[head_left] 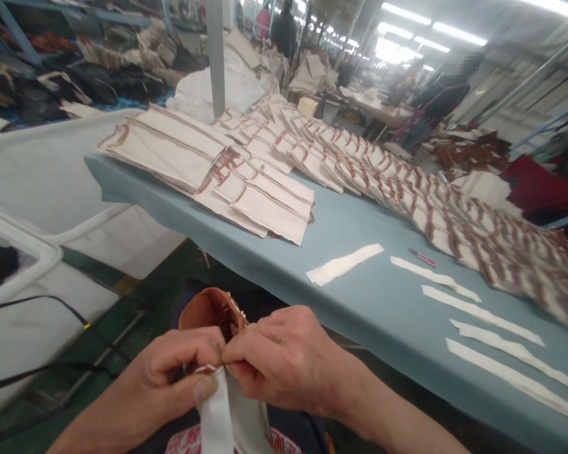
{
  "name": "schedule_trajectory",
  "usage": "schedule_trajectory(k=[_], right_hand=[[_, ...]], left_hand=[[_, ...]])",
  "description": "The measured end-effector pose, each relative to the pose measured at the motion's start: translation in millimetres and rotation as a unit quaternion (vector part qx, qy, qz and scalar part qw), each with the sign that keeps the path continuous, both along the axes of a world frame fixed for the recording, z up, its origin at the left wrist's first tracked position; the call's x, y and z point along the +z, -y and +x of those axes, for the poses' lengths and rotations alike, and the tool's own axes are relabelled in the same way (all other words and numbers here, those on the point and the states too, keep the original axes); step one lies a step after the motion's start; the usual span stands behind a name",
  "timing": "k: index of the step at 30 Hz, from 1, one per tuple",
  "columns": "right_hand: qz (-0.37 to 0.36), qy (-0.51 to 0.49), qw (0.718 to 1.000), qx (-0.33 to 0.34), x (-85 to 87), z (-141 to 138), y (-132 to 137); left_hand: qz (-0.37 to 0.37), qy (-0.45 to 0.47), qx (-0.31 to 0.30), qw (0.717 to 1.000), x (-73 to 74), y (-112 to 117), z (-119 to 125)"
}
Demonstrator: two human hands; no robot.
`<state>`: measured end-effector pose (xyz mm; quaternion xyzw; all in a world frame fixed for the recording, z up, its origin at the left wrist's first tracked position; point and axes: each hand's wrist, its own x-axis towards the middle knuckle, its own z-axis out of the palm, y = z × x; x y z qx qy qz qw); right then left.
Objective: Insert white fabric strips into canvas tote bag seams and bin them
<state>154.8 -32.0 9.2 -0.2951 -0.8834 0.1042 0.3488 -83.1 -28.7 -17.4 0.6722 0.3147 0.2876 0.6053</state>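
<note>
Two hands meet over the lap: the left hand [180, 372] pinches the top of a white fabric strip [218, 419] between thumb and forefinger; the right hand [288, 359] pinches the edge just beside it, exact layer hidden, probably to steady the seam. Behind the fingers curls a brown leather piece [201, 309]. On the blue-green desk [350, 221], loose cream strips [345, 263] lie apart, likely for easy picking, near pink snips [425, 257]; beyond, cream panels [312, 151] overlap in rows, perhaps saving space.

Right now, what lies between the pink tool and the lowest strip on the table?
Three pale strips lie there on the table, in the head view.
</note>
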Motion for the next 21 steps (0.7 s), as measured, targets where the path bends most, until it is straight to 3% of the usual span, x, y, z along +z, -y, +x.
schedule_trajectory(k=[3, 9, 14, 18, 21], right_hand=[[-0.011, -0.019, 1.0, -0.014, 0.6, 0.9, -0.8], [-0.225, -0.042, 0.973, -0.022, 7.2, 6.9, -5.5], [-0.3, -0.036, 0.953, -0.032, 13.4, 6.3, -5.1], [-0.351, -0.037, 0.935, -0.036, 11.9, 8.8, -5.1], [-0.384, -0.039, 0.922, -0.031, 11.9, 12.1, -6.1]], left_hand=[[0.009, -0.012, 0.019, 1.0, -5.8, 3.8, 1.1], [0.007, -0.017, 0.084, 0.996, -22.9, 12.5, 8.8], [0.091, -0.079, 0.19, 0.974, -28.4, 17.1, 18.0], [0.135, -0.1, 0.197, 0.966, -23.6, 13.6, 23.7], [0.132, -0.104, 0.19, 0.967, -9.7, 8.4, 25.5]])
